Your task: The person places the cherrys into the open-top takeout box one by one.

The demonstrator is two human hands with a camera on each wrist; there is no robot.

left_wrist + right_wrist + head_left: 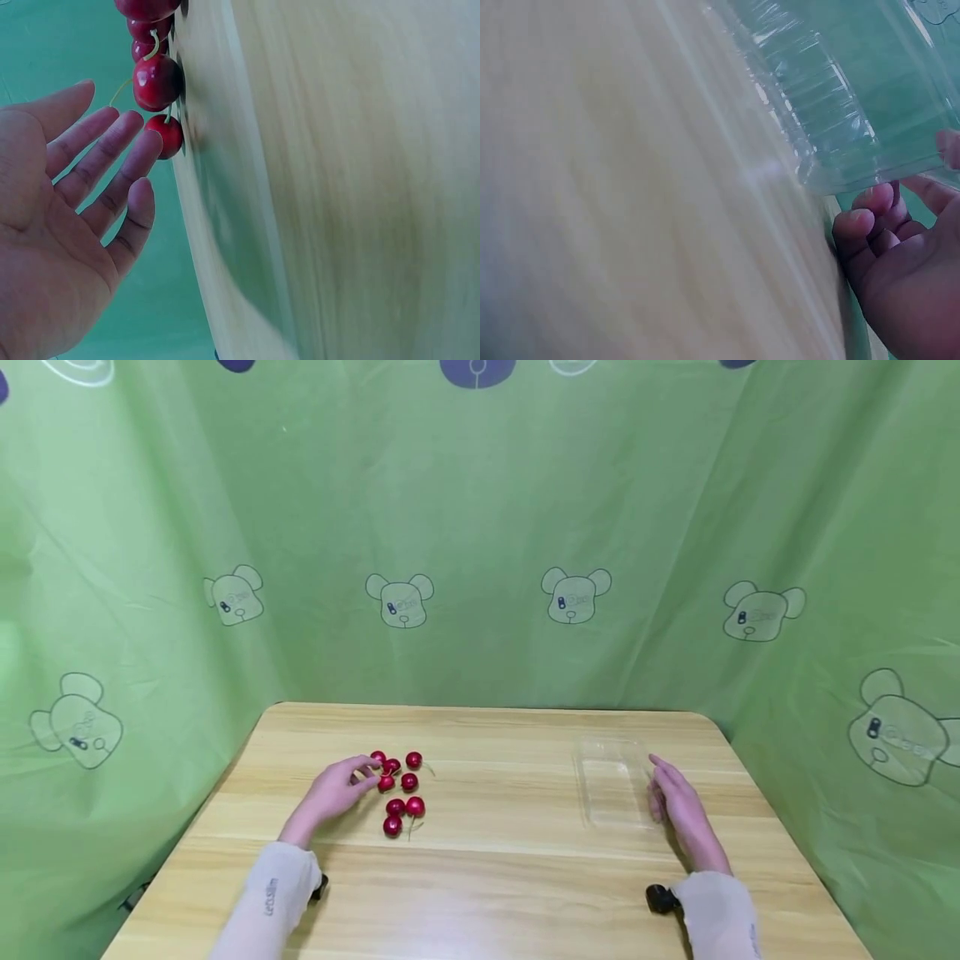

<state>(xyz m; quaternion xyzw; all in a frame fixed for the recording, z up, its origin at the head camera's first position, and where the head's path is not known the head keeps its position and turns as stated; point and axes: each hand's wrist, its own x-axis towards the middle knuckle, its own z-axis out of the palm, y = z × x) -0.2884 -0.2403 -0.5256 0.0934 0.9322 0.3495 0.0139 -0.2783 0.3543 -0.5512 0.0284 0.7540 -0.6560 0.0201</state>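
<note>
Several red cherries with green stems lie in a loose cluster on the left part of the table. My left hand is beside them, fingers loosely bent and nothing in its grasp. In the left wrist view the fingertips are close to a cherry; whether they touch cannot be told. A clear plastic box, without a lid on it, rests on the right side. My right hand holds its right wall, with curled fingers low against the outside and the thumb at the rim.
The wooden table has rounded back corners. Green curtains with bear prints hang behind it and along both sides. Black wrist devices sit by the sleeves.
</note>
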